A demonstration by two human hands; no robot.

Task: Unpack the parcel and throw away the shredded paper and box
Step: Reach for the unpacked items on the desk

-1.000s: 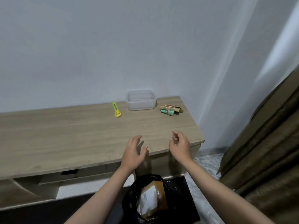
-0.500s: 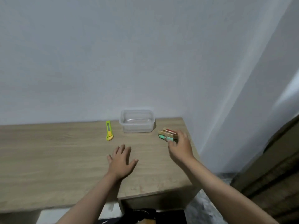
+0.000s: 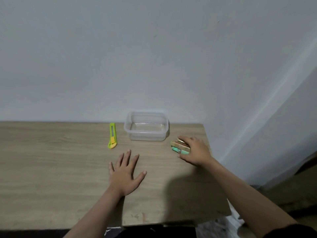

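A small stack of boxed items (image 3: 179, 146), tan, red and mint green, lies near the right end of the wooden table (image 3: 51, 169). My right hand (image 3: 194, 151) is curled over the stack's right side, fingers around it. With fingers spread, my left hand (image 3: 126, 172) rests flat on the table in the middle, holding nothing. The parcel box and the bin bag are out of view below the table's front edge.
A clear plastic container (image 3: 146, 126) stands empty against the wall. A yellow-green utility knife (image 3: 112, 135) lies to its left. A white wall rises behind the table, and floor and dark curtain show at the right edge.
The view has lifted from the bin bag to the tabletop. My right hand reached forward and closed around the stack of boxed items. My left hand moved forward onto the table.
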